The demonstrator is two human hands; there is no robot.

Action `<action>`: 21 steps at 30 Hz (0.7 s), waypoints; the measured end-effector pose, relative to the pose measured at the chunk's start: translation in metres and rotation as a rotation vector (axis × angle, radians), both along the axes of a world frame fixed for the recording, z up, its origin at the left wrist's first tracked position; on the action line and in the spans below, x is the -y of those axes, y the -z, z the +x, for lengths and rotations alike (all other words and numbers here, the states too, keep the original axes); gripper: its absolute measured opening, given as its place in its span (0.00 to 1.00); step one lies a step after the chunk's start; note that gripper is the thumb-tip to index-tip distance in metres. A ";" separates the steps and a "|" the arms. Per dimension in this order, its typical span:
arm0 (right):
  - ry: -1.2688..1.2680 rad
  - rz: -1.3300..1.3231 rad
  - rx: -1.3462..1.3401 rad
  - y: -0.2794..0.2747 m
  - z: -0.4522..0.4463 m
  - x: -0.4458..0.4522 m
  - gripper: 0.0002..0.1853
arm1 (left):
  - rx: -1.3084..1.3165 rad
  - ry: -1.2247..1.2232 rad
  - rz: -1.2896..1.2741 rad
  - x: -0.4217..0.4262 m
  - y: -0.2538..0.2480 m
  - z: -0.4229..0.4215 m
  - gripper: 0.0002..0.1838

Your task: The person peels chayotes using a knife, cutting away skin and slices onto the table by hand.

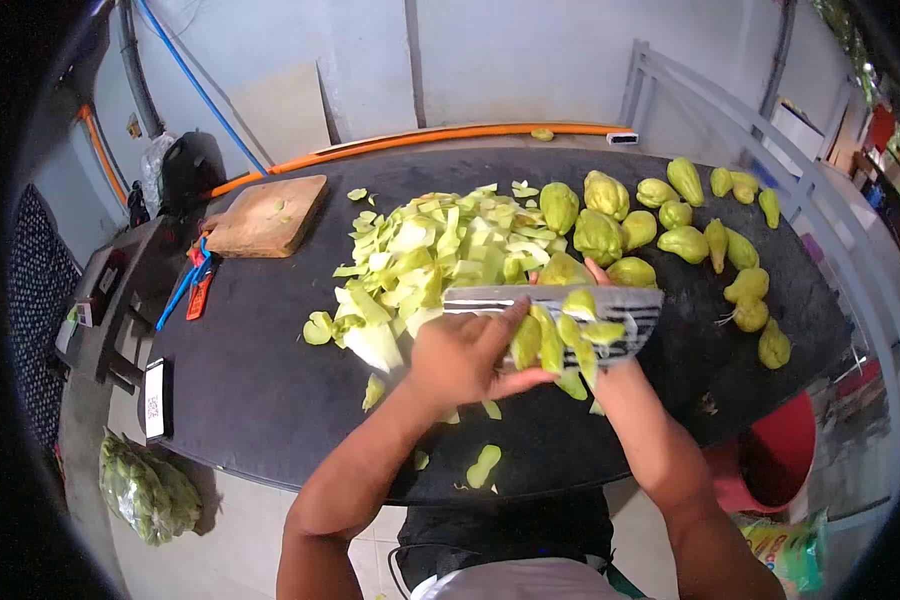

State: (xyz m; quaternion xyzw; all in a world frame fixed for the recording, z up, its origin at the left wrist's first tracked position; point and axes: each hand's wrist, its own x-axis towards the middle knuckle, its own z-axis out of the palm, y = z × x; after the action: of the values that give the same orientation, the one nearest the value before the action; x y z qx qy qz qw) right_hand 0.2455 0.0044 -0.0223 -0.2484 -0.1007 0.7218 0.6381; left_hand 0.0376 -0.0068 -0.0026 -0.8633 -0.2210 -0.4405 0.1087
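Observation:
My left hand is wrapped round the handle end of a wide-bladed knife, which lies across the front of my body. Several pale green slices cling to its blade or fall just in front of it. Mostly hidden behind the blade, my right hand shows fingertips around a green chayote, closed on it. Left of and beyond the knife spreads a big heap of cut chayote pieces and peel. A few loose slices rest near the table's front edge.
Whole chayotes are scattered over the right side of the dark table. At the back left lie a wooden board and an orange-handled tool. A phone sits on the left edge. Below right stands a red bucket.

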 end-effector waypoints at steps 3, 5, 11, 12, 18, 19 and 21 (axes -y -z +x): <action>-0.049 0.025 0.001 0.012 0.006 -0.012 0.30 | -0.088 -0.023 0.009 0.013 -0.005 0.006 0.46; -0.045 0.047 0.000 0.004 0.001 -0.005 0.31 | -0.057 -0.007 0.053 0.009 0.002 0.009 0.46; -0.027 0.077 -0.074 -0.011 -0.013 0.001 0.30 | -0.072 0.004 0.098 0.011 0.003 0.013 0.46; -0.019 0.085 -0.054 -0.011 -0.014 0.003 0.30 | -0.066 0.008 0.101 0.011 0.004 0.013 0.46; 0.006 0.098 0.013 -0.013 -0.016 0.005 0.28 | -0.064 0.005 0.117 0.010 0.002 0.012 0.45; 0.016 0.100 0.032 -0.013 -0.016 0.006 0.28 | -0.069 0.002 0.113 0.010 0.002 0.012 0.45; -0.016 0.115 0.031 -0.008 -0.012 0.003 0.27 | -0.061 0.009 0.108 0.010 0.003 0.012 0.45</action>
State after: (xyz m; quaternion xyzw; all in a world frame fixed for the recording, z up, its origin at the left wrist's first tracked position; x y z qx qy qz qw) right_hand 0.2334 0.0014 -0.0148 -0.2218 -0.1539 0.7160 0.6438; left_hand 0.0492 -0.0167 -0.0051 -0.8702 -0.1897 -0.4257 0.1601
